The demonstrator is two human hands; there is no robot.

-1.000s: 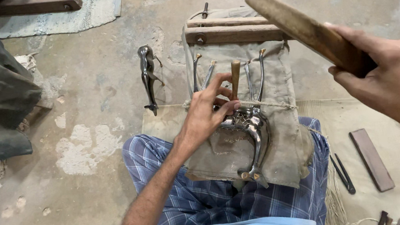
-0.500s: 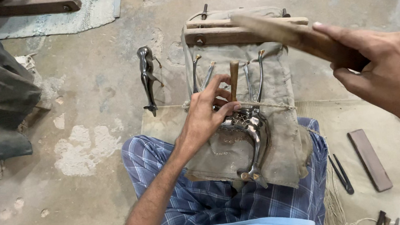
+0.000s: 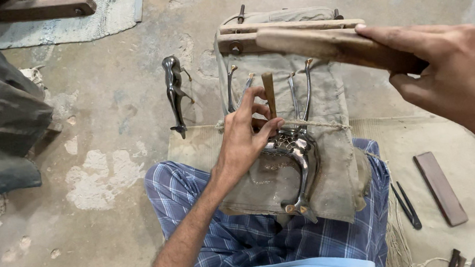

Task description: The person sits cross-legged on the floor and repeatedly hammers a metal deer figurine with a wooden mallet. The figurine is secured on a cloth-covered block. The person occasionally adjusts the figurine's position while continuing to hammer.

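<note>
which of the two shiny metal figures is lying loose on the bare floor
The dark slender metal figure left of the cloth; the other figure rests on the cloth under the left hand.

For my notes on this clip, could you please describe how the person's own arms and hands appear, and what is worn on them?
Both are bare. The left hand and its forearm show no sleeve, glove, ring, watch or bracelet. The right hand is likewise ungloved, with no ring visible, and its forearm is bare as far as the picture's edge. Fingernails are short. The only clothing in view is a blue checked cloth over the lap.

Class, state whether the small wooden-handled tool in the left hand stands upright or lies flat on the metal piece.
Upright: the left hand pinches the punch on end, its tip on the metal figurine.
</note>
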